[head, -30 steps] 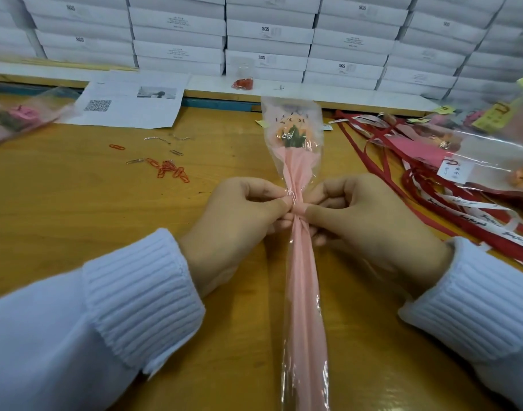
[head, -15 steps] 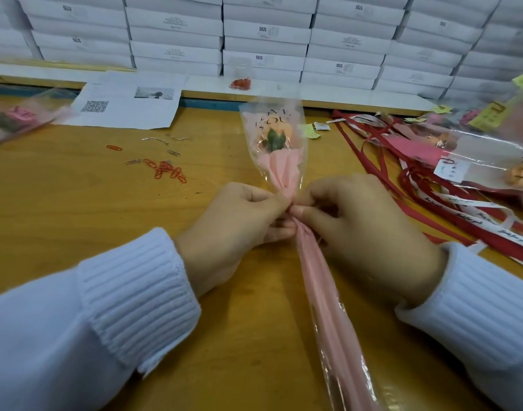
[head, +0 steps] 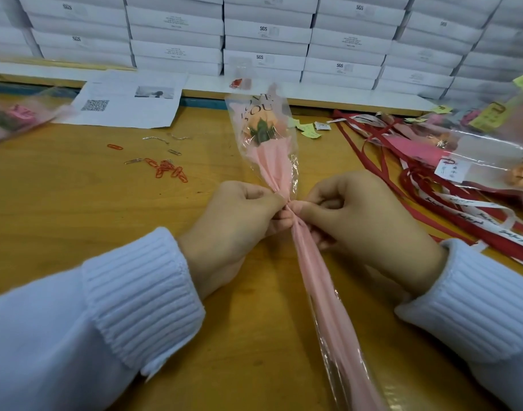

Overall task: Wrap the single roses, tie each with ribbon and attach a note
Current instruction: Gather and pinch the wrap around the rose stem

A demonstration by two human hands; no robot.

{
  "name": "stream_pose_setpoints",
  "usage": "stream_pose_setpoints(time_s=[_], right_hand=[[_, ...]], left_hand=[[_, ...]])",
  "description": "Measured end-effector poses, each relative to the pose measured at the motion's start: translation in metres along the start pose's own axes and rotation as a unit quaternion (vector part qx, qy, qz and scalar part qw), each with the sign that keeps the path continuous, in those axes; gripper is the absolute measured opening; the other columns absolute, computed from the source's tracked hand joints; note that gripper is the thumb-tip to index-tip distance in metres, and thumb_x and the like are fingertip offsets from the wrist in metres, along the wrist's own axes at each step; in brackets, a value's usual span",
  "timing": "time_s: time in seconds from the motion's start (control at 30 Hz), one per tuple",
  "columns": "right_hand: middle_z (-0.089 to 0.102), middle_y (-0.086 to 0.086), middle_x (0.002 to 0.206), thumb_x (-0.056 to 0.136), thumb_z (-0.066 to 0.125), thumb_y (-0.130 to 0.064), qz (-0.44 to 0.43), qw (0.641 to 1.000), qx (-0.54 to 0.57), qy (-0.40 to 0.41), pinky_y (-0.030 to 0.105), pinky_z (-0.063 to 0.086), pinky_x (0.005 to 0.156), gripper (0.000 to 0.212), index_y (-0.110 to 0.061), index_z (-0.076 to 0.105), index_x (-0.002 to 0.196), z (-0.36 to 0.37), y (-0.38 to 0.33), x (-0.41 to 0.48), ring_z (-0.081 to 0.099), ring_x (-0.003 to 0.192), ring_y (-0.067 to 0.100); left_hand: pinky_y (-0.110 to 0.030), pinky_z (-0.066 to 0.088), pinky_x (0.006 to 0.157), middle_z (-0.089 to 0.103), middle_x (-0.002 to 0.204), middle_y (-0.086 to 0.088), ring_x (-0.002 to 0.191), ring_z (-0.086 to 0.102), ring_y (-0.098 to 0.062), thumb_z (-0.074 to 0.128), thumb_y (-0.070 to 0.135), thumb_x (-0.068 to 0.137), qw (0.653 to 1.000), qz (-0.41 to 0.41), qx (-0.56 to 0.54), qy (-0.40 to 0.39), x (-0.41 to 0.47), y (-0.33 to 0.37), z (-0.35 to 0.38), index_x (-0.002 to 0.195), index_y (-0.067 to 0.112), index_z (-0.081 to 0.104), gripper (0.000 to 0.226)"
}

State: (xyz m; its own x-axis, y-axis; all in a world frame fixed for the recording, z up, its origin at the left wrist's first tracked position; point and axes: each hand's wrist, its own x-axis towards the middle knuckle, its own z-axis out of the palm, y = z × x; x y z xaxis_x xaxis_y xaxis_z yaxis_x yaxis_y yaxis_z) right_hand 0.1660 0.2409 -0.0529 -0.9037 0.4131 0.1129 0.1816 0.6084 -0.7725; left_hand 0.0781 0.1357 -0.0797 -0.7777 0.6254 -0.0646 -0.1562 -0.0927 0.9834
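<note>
One wooden table [head: 76, 203] takes up most of the view. Many flat white boxes [head: 266, 31] are stacked in rows along its far edge, some marked SGS. Left sleeve [head: 91, 321] and right sleeve [head: 476, 307], white ribbed knit, enter from the bottom corners.

Wrapped rose [head: 322, 292] lies mid-table, running from the bottom edge right of centre up toward the boxes. It has pink paper inside clear film. The peach bloom [head: 260, 126] with green sepals is at the far end, with dark lettering on the film over it. The wrap is gathered to a tight neck below the bloom.

Red ribbons [head: 417, 200] are heaped on the right, tangled with white printed ones. Finished wrapped roses [head: 491, 164] lie over that heap near the right edge, with small cards and yellow notes on them.

Left hand [head: 233, 229] is at the neck from the left, thumb and forefinger pinching the gathered wrap, other fingers curled under. Right hand [head: 370, 223] is opposite, its thumb and forefinger pinching the same neck, the rest curled against the pink stem part. Fingertips of both hands touch there. If anything thin is held between them, it is too small to tell.

Printed sheet [head: 129, 105] with a QR code and a photo sits at the far left-centre. Another wrapped rose [head: 14, 120], a pink one, is at the left edge and blurred. Paper clips [head: 168, 172], orange and silver, are scattered left of the bloom. Small sticky notes [head: 309, 132] lie just right of the bloom.
</note>
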Motion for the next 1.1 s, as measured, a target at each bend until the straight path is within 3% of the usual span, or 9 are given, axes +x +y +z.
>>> stream_pose_setpoints(time_s=[0.1,0.2,0.33,0.5,0.63,0.8,0.93,1.0,1.1], right_hand=[[0.065,0.007,0.058,0.088,0.064,-0.016,0.064,0.989,0.133,-0.027,0.015,0.051,0.048,0.019,-0.004,0.065,0.073,0.0002,0.0023,0.0014,0.058,0.045,0.007],[0.064,0.003,0.059,0.083,0.065,-0.016,0.112,0.96,0.247,-0.073,0.016,0.051,0.05,0.016,-0.004,0.062,0.073,-0.0006,0.0041,0.0034,0.057,0.05,0.007],[0.066,0.002,0.062,0.067,0.065,-0.025,0.139,0.92,0.345,-0.126,0.014,0.05,0.051,0.021,-0.007,0.062,0.075,-0.0013,0.0043,0.0038,0.061,0.055,0.006],[0.072,0.006,0.077,0.066,0.065,-0.023,0.141,0.89,0.409,-0.142,0.025,0.055,0.078,0.029,-0.004,0.069,0.088,-0.001,0.0086,0.0051,0.068,0.07,0.01],[0.072,0.01,0.073,0.068,0.063,-0.014,0.161,0.856,0.467,-0.151,0.025,0.059,0.06,0.021,0.0,0.072,0.082,-0.0029,0.0061,0.0039,0.07,0.066,0.014],[0.069,0.01,0.062,0.072,0.059,-0.006,0.14,0.855,0.471,-0.168,0.02,0.054,0.051,0.013,0.001,0.07,0.072,-0.009,0.0016,0.0032,0.068,0.055,0.013],[0.07,0.01,0.064,0.073,0.057,-0.005,0.12,0.86,0.461,-0.185,0.018,0.053,0.05,0.017,0.0,0.073,0.069,-0.0085,0.0003,0.0011,0.068,0.055,0.012],[0.07,0.01,0.066,0.076,0.056,-0.005,0.12,0.859,0.459,-0.19,0.017,0.052,0.05,0.016,0.005,0.069,0.079,-0.0086,0.0006,0.0011,0.068,0.055,0.011],[0.068,0.002,0.059,0.08,0.054,-0.007,0.126,0.872,0.431,-0.196,0.014,0.049,0.047,0.021,0.008,0.06,0.093,-0.0091,-0.0008,0.0009,0.063,0.05,0.004]], left_hand=[[-0.011,0.049,0.052,0.056,0.051,0.0,0.047,0.055,-0.003,0.055,0.001,0.092,1.0,0.003,-0.004,-0.021,-0.0003,0.0004,-0.0001,0.059,0.003,0.06,0.033],[-0.011,0.047,0.051,0.053,0.056,-0.002,0.047,0.05,-0.003,0.056,0.005,0.091,0.998,-0.001,-0.036,-0.043,-0.0007,0.0028,-0.0004,0.063,0.005,0.058,0.028],[-0.015,0.034,0.048,0.042,0.055,0.0,0.048,0.036,-0.006,0.059,0.009,0.089,0.998,-0.003,-0.037,-0.051,0.0005,0.0051,-0.002,0.069,0.008,0.059,0.02],[-0.011,0.03,0.04,0.05,0.044,0.007,0.038,0.039,0.0,0.056,0.007,0.089,0.996,0.024,-0.059,-0.055,-0.0004,0.0042,0.0014,0.067,0.007,0.06,0.023],[-0.012,0.031,0.04,0.053,0.05,0.002,0.042,0.04,-0.003,0.058,0.009,0.088,0.997,0.027,-0.061,-0.047,0.0003,0.0023,0.0019,0.063,0.01,0.063,0.025],[-0.015,0.028,0.044,0.046,0.048,0.008,0.043,0.028,-0.004,0.056,0.014,0.091,0.995,0.006,-0.072,-0.074,0.001,0.0044,0.0021,0.073,0.003,0.061,0.021],[-0.013,0.029,0.043,0.044,0.048,0.006,0.041,0.031,-0.003,0.054,0.014,0.09,0.985,-0.027,-0.101,-0.135,0.0018,0.0073,-0.0002,0.117,-0.019,0.05,0.042],[-0.012,0.032,0.043,0.046,0.048,0.006,0.041,0.035,-0.002,0.06,0.019,0.077,0.983,-0.026,-0.092,-0.154,0.0021,0.0082,-0.0027,0.109,-0.016,0.055,0.048],[-0.012,0.034,0.043,0.05,0.051,0.005,0.044,0.041,-0.001,0.063,0.026,0.066,0.989,-0.007,-0.046,-0.143,0.0024,0.0072,-0.0053,0.077,0.007,0.068,0.022]])
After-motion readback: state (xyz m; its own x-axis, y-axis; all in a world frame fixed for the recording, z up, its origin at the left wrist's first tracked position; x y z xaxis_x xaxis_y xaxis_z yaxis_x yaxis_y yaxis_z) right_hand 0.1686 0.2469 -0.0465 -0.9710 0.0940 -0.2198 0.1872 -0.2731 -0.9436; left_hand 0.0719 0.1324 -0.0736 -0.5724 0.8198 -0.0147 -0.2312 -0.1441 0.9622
